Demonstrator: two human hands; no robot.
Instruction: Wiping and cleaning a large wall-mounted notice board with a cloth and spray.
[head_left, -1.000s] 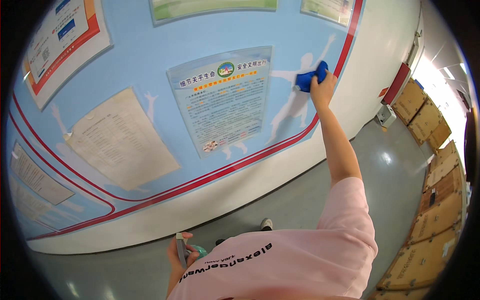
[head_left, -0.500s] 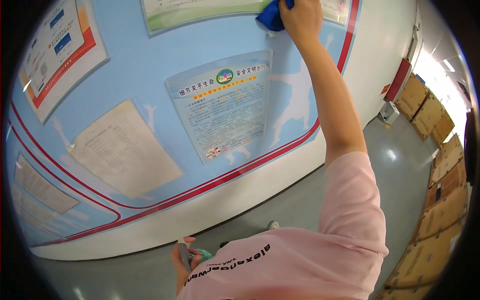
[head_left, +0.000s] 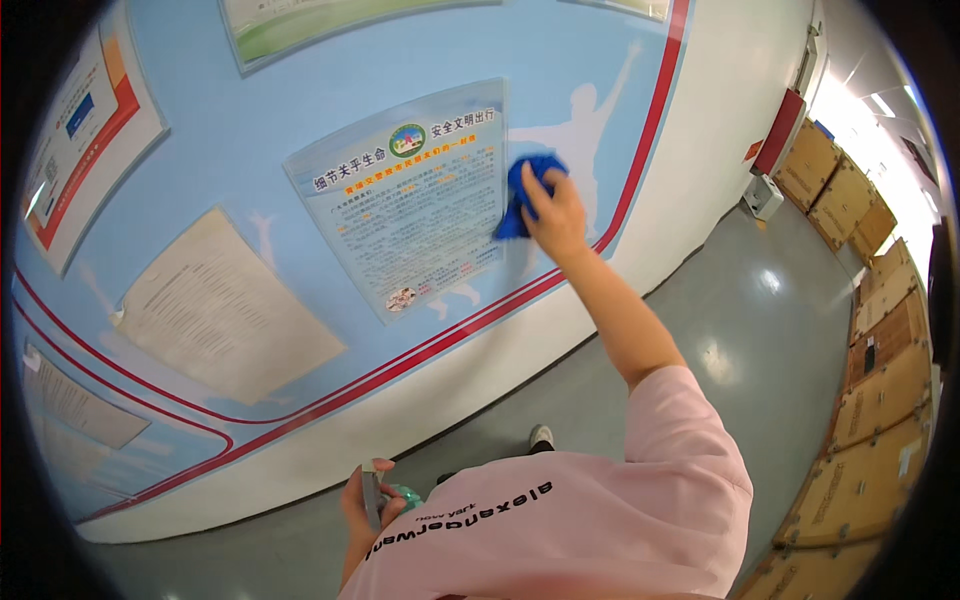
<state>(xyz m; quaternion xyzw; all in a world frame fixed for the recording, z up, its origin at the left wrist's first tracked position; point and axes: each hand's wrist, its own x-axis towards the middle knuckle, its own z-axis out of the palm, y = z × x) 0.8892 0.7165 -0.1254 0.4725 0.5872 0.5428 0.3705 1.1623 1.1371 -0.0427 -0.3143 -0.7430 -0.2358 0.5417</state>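
Note:
My right hand [head_left: 556, 215] presses a bunched blue cloth [head_left: 525, 195] against the light blue wall board, its fingers curled over the cloth. The cloth is by the right edge of a clear-covered notice [head_left: 415, 200] with a round green emblem, over a white figure silhouette [head_left: 585, 130]. Low down near my waist, my left hand [head_left: 365, 505] is closed around a slim grey object [head_left: 371, 497]. A green see-through piece [head_left: 406, 495] shows beside it; its kind is hard to make out.
A plain paper sheet [head_left: 225, 305] and an orange-edged poster [head_left: 95, 140] hang further left on the board. A green-edged panel [head_left: 330, 25] is above. Wooden crates [head_left: 870, 420] line the right side; a white box [head_left: 764, 197] stands by the far wall end.
My right hand has brought the blue cloth down from the upper panel's lower edge to beside the notice. My left hand keeps its hold near my waist. The view has shifted slightly.

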